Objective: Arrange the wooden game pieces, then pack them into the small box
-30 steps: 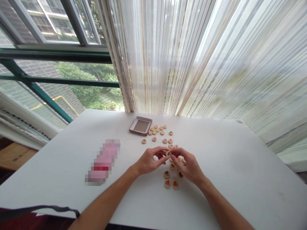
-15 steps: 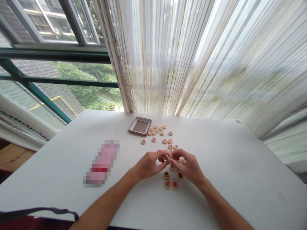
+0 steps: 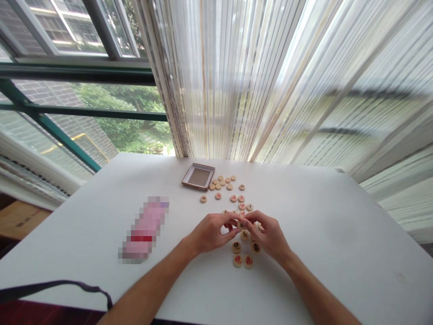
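My left hand [image 3: 210, 232] and my right hand [image 3: 269, 234] meet over the pieces on the table. Between their fingertips they pinch one round wooden Chinese chess piece [image 3: 241, 225] with a black character, partly covered by the fingers. Below the hands lie a black-marked piece [image 3: 236, 246] and two red-marked pieces, one [image 3: 238, 260] to the left of the other [image 3: 248, 261]. Another black-marked piece [image 3: 256, 247] sits under my right hand. Further pieces are partly hidden behind the fingers. Beyond the hands, red-marked pieces [image 3: 233, 198] lie face up.
A shallow open box [image 3: 199, 176] stands at the back of the white table [image 3: 304, 289]. Beside it several pieces [image 3: 222, 183] show plain faces. A blurred pink item [image 3: 149, 225] lies on the left. A dark strap [image 3: 67, 284] runs along the near left edge; a striped curtain [image 3: 230, 90] hangs behind.
The held piece's face shows a little more between the fingertips. Both hands stay almost in place, and the view has shifted slightly.
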Demonstrator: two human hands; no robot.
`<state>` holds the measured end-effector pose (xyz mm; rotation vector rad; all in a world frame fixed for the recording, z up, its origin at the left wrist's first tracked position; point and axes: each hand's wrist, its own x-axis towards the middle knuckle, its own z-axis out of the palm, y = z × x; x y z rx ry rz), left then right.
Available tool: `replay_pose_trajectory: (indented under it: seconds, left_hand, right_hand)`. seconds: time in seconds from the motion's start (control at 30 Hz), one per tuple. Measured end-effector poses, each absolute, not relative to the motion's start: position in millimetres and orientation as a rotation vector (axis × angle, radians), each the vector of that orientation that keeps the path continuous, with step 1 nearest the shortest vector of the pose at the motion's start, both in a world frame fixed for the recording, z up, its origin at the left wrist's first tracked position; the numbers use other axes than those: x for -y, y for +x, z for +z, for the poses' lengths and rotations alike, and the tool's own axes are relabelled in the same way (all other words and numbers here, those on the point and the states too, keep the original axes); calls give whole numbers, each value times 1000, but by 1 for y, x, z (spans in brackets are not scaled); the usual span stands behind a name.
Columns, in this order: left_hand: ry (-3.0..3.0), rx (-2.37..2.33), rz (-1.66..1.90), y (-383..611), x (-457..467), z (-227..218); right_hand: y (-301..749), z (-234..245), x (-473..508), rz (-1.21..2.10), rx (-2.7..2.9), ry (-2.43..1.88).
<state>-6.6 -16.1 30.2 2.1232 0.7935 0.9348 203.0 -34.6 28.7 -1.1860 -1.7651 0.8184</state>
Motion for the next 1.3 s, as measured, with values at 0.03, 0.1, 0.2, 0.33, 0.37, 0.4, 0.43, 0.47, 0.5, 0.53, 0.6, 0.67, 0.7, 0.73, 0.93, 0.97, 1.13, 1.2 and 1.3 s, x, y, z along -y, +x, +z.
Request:
replay_pose_trajectory:
  seconds: [0.03,0.1,0.2,0.33,0.37,0.4,0.43,0.47,0.5,0.53,0.6,0.67,0.7,0.73,0.93,0.97,1.13,1.2,1.3]
  left_hand:
    - [2108,-801,935,-7,16,30]
    - [2064,-817,947,-9,14,29]
    - [1989,-830,979,-11,12,27]
    - [1869,-861,992,-12,8,26]
    - [1833,-863,991,-12,7,26]
    - [1799,-860,988,-12,7,26]
    - [1768,-854,983,-11,6,26]
    - [1742,-845,974,-11,6,26]
    - [1721,-835,962,-10,6,26]
    - [1704,-826,951,-10,6,26]
    - [1675,-809,921,-9,7,26]
    - [1649,-785,887,-9,7,26]
    - [1638,-769,873,-9,7,27]
    - [1628,-754,860,-9,7,27]
    - [1573,-727,848,-12,4,27]
    - [1565,-732,847,-12,4,27]
    - [1526,-757,848,-8,4,24]
    - [1499,-766,859,-6,4,22]
    - [1465,-792,888,-4,4,18]
  right_hand:
    - [203,28,34,820,1765,-1181]
    - [204,26,34,830,1756,-1175]
    - [204,24,33,878,1717,-1176]
    - [205,26,32,890,1680,-1155]
    - [206,27,32,874,1688,-1151]
    - [206,28,32,857,1704,-1145]
    - [206,28,32,841,1724,-1134]
    - [206,29,32,827,1746,-1116]
    - [205,29,32,816,1770,-1096]
    - [205,29,32,804,1792,-1077]
    - [204,27,32,779,1825,-1058]
    - [203,25,32,752,1840,-1066]
    - [203,24,31,740,1841,-1070]
    - [203,23,31,730,1842,-1074]
    - [203,23,32,675,1865,-1060]
    - [203,23,32,666,1868,-1053]
    - [200,24,35,605,1908,-1009]
    - [198,24,35,576,1927,-982]
    - [197,22,35,559,1936,-956]
